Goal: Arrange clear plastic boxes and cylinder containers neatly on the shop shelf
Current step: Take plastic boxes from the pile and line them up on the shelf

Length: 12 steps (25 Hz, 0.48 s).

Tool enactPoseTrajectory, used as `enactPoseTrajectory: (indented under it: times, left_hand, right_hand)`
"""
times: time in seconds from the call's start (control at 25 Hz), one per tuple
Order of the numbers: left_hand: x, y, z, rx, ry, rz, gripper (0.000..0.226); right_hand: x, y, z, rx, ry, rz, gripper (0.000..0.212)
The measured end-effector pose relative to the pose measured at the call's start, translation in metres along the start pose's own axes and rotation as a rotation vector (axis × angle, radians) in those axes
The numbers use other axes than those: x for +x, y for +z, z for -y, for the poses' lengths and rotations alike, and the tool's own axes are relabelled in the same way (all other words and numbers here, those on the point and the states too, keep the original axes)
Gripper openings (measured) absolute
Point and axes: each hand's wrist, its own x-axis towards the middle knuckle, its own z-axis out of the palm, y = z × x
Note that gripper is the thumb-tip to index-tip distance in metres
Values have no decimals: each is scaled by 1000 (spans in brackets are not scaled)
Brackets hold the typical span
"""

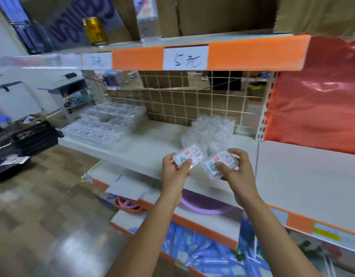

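Observation:
My left hand [175, 170] grips a small clear plastic box [189, 155] with a printed label, thumb on top. Beside it my right hand [235, 170] grips a second labelled clear box [219, 163] the same way. Both boxes hang just above the front edge of the white middle shelf [144, 150]. Behind them on the shelf lies a heap of clear cylinder containers in a plastic bag [209, 132]. Stacks of flat clear boxes [108, 120] fill the shelf's left end.
A wire grid [192, 100] backs the shelf. An orange-edged upper shelf [232, 54] with a price tag overhangs it. Red plastic sheet [316, 96] hangs at right above another white shelf [304, 174]. Lower shelves hold a purple basin [202, 204] and blue packets [202, 254].

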Motion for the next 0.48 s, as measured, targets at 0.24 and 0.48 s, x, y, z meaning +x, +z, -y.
enactPoseTrajectory:
  times: [0.24,0.48]
  left_hand:
    - [14,-81,-14,-31,23,-168,50]
    - [56,-146,-31,-26,61,-377,16]
  right_hand:
    - [2,79,-7,-56,-2,159,46]
    - [24,161,-19,-145,29,282,55]
